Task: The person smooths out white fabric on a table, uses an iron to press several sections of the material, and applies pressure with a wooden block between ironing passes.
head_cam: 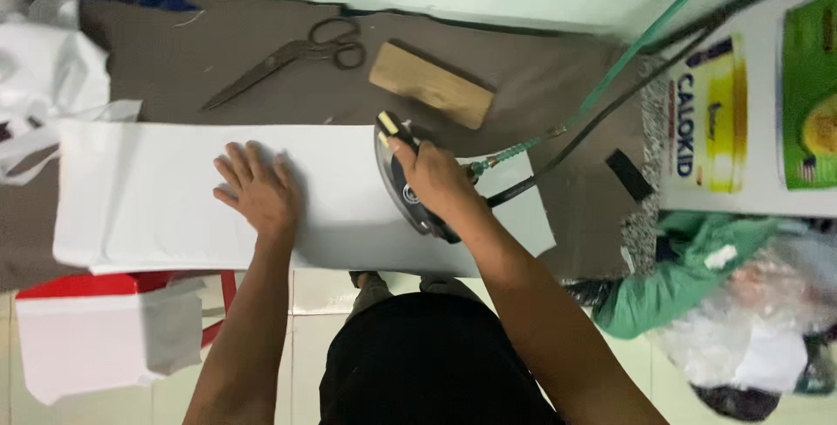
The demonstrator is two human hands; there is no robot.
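Right hand [436,179] is wrapped tight around the handle of the iron [403,183], sitting mid-frame on the white cloth [148,203], while the left hand [259,190] lies flat and spread on the cloth just beside it. Plenty of bare cloth runs leftward; its right edge is close. Scissors [292,54] and a wooden block [432,83] lie above, hoses [610,85] trail upper right.

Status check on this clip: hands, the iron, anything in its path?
Left hand flat on white fabric, open. Right hand gripping iron, iron on the fabric. Scissors and wooden block lie beyond, off the fabric.
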